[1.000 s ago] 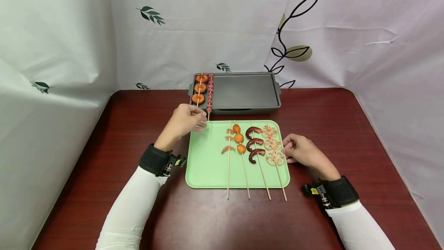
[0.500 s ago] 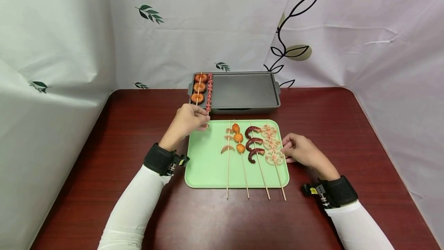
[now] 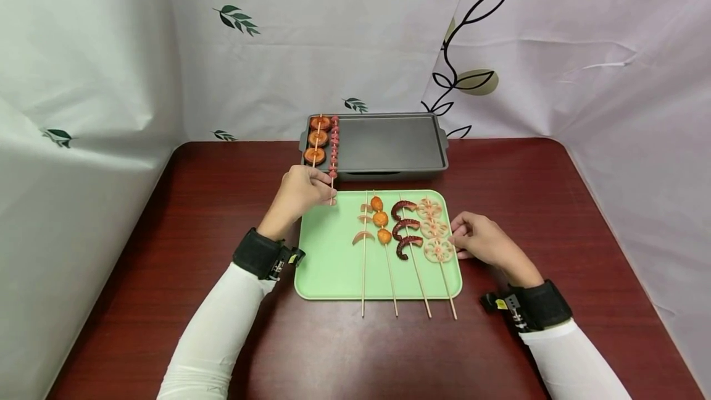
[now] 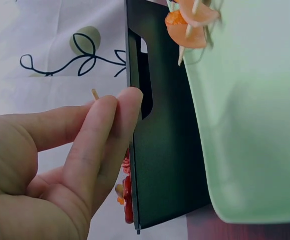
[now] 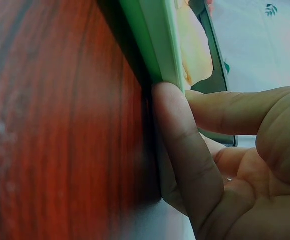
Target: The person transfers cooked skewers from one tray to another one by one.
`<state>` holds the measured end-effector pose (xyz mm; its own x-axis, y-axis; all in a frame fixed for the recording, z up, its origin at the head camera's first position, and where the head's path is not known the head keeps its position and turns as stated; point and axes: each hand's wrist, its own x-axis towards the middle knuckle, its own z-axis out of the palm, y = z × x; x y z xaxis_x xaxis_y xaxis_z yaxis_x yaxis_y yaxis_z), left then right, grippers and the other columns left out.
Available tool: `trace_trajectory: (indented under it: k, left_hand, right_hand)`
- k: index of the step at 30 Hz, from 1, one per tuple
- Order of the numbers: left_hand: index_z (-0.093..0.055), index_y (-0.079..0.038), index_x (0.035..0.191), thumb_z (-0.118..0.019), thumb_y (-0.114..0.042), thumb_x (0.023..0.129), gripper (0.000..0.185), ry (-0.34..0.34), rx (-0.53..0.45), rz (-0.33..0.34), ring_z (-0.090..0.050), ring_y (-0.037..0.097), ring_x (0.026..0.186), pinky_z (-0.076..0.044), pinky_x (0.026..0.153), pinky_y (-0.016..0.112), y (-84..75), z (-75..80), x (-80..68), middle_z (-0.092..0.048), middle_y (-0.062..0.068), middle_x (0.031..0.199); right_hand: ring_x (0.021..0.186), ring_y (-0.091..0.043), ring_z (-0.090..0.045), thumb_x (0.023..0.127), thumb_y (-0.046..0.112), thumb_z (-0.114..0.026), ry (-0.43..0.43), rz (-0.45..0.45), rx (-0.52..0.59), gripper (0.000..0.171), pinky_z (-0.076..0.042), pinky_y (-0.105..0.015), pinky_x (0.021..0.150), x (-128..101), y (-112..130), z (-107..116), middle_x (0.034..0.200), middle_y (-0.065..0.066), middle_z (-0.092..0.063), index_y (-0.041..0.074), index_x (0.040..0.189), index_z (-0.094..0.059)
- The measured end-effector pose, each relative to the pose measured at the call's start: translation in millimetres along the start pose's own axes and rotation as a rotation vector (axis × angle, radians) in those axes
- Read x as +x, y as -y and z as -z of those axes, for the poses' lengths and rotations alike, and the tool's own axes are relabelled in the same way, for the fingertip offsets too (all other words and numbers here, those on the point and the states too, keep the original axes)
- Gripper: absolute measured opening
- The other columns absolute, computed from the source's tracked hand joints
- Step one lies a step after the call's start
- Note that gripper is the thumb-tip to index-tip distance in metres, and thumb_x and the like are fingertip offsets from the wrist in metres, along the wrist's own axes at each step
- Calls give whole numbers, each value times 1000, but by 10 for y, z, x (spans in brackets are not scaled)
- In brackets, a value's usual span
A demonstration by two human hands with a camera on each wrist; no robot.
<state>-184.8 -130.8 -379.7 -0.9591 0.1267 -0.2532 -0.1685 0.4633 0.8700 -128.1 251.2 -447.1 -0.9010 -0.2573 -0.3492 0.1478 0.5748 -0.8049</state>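
Observation:
My left hand (image 3: pixel 326 194) pinches the bare stick end of a red sausage skewer (image 3: pixel 334 152) that lies on the dark grill pan (image 3: pixel 389 144). The left wrist view shows the fingertips (image 4: pixel 117 107) closed on the stick tip (image 4: pixel 94 93) beside the pan (image 4: pixel 159 150). My right hand (image 3: pixel 457 241) holds the right rim of the green tray (image 3: pixel 328 264), fingers curled. In the right wrist view a finger (image 5: pixel 177 130) lies against the tray edge (image 5: pixel 157 45).
A skewer of orange round slices (image 3: pixel 315 139) lies at the pan's left end. Several skewers lie on the tray: pink crescents (image 3: pixel 363 227), orange balls (image 3: pixel 380 220), dark red curls (image 3: pixel 407 230), lotus slices (image 3: pixel 433 230). White sheets wall the red-brown table (image 3: pixel 555 202).
My left hand's fingers have shifted slightly right and closed on the sausage skewer's stick end. The right hand has stayed at the tray's rim.

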Motion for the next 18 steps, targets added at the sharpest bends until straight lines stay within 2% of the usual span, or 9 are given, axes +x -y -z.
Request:
trace_trajectory:
  k: [4, 12, 18]
  left_hand:
    - [-70, 6, 122, -73, -2, 94, 30, 11, -65, -1, -79, 19, 79, -64, 89, 45, 17, 5, 1, -79, 18, 100]
    - [-71, 5, 116, -75, 2, 92, 25, 6, -224, 23, -79, 20, 79, -60, 96, 55, 20, -19, -15, -78, 21, 100]
    - [-67, 10, 121, -71, 5, 93, 29, 50, -370, 53, -79, 19, 77, -58, 100, 54, 13, -42, -45, -72, 32, 112]
  right_hand:
    - [81, -22, -68, 101, 1, -53, 0, 0, -2, 18, -64, -32, 68, 7, -3, 5, 96, -14, -60, -5, 117, -55]
    - [79, -17, -67, 101, 2, -55, 1, 2, -1, 23, -64, -29, 67, 7, 15, -1, 95, -11, -58, -7, 121, -56]
    - [78, -16, -67, 100, 2, -56, 2, 2, -6, 22, -64, -28, 67, 0, 20, -4, 95, -11, -60, -7, 121, -56]
